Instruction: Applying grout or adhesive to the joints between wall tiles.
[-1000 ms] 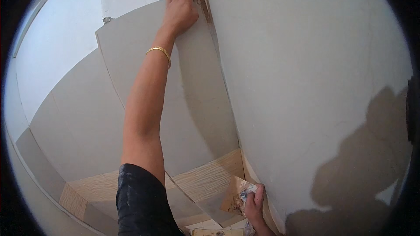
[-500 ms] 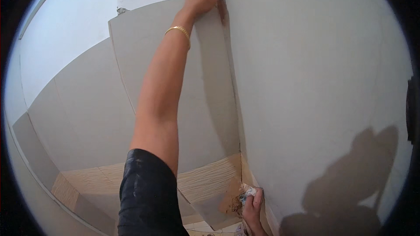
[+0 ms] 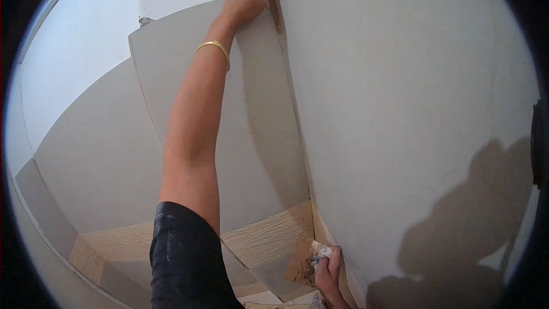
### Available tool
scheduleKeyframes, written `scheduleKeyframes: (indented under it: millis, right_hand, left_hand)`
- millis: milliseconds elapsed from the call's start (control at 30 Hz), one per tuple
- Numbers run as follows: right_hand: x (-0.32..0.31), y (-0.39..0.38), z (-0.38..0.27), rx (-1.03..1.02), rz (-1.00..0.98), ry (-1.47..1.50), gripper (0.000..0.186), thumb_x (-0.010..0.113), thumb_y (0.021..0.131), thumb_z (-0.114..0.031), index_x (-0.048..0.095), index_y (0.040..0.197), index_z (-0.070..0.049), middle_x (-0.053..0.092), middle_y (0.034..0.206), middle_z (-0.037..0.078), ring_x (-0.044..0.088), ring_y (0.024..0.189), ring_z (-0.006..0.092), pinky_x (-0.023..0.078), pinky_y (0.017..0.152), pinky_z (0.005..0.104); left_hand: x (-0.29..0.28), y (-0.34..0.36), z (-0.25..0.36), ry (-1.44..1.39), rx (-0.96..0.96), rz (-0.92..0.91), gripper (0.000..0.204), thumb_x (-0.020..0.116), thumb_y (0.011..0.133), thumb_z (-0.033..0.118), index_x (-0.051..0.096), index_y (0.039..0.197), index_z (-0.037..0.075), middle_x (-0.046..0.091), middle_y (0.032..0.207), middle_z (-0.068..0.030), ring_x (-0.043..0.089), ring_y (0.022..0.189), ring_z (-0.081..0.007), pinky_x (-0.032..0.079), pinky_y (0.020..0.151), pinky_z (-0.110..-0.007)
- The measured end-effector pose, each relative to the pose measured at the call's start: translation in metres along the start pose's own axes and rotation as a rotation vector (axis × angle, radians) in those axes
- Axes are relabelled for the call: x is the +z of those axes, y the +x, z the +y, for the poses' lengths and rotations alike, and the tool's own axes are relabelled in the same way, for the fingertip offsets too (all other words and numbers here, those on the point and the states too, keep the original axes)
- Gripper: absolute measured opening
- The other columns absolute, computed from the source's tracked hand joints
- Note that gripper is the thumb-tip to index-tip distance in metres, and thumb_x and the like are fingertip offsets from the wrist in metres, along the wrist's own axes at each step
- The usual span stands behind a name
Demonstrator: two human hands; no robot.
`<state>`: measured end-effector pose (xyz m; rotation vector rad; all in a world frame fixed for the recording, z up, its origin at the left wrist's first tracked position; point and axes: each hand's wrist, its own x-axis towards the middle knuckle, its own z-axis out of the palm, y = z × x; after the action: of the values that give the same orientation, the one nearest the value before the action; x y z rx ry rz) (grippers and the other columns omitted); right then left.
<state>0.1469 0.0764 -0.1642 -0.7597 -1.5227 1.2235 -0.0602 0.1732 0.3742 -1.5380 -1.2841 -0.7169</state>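
Note:
My left arm, in a black sleeve (image 3: 186, 257) and with a gold bracelet (image 3: 214, 46), reaches up the tiled wall. My left hand (image 3: 246, 1) is at the top of the inner corner, fingers apart, with one fingertip cut off by the upper edge. Beside it a narrow reddish-brown strip (image 3: 277, 14) runs down the corner; whether the hand touches it I cannot tell. Low down, my right hand (image 3: 327, 272) is closed on the whitish, stained end of a thin brown plate (image 3: 300, 263) smeared with dark material.
Large grey tiles (image 3: 200, 109) cover the wall ahead, above a cream band of rippled tiles (image 3: 271, 234). Higher up is white wall (image 3: 86, 68). A broad grey surface (image 3: 389, 97) rises on the right, with a shadow on it. A chipped lump (image 3: 144, 22) sits at a tile's top corner.
The view has shifted slightly, so the wall corner and my left arm sit further left. The left hand's fingers look more spread. The right hand keeps its hold on the brown plate.

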Motion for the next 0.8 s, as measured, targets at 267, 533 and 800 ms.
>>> scheduleKeyframes:
  millis: [267, 533, 800]
  right_hand:
    - [0.001, 0.001, 0.012, -0.041, 0.002, 0.007, 0.022, 0.041, 0.088, -0.008, 0.042, 0.109, 0.001, 0.052, 0.093, 0.021, 0.054, 0.084, 0.0301, 0.044, 0.077, 0.043]
    - [0.002, 0.0, 0.02, 0.012, 0.024, -0.024, 0.026, 0.042, 0.088, -0.008, 0.042, 0.113, 0.002, 0.051, 0.099, 0.023, 0.053, 0.089, 0.0341, 0.042, 0.082, 0.0447]
    - [-0.002, 0.003, 0.003, -0.1, 0.004, -0.028, 0.023, 0.04, 0.088, -0.007, 0.042, 0.109, 0.002, 0.051, 0.097, 0.023, 0.052, 0.089, 0.0338, 0.041, 0.083, 0.0434]
  left_hand:
    - [0.001, -0.026, 0.003, 0.294, 0.216, 0.027, 0.068, 0.046, 0.088, 0.004, 0.021, 0.151, 0.011, 0.062, 0.126, -0.0096, 0.032, 0.138, -0.0322, 0.009, 0.117, -0.051]
    - [0.025, -0.061, -0.011, 0.327, 0.309, 0.06, 0.073, 0.045, 0.083, 0.001, 0.019, 0.15, 0.01, 0.058, 0.13, -0.0089, 0.032, 0.139, -0.0299, 0.01, 0.117, -0.051]
    - [0.045, -0.109, -0.012, 0.16, 0.298, 0.064, 0.083, 0.048, 0.074, -0.002, 0.018, 0.151, 0.012, 0.051, 0.135, -0.0183, 0.035, 0.137, -0.0297, 0.011, 0.116, -0.052]
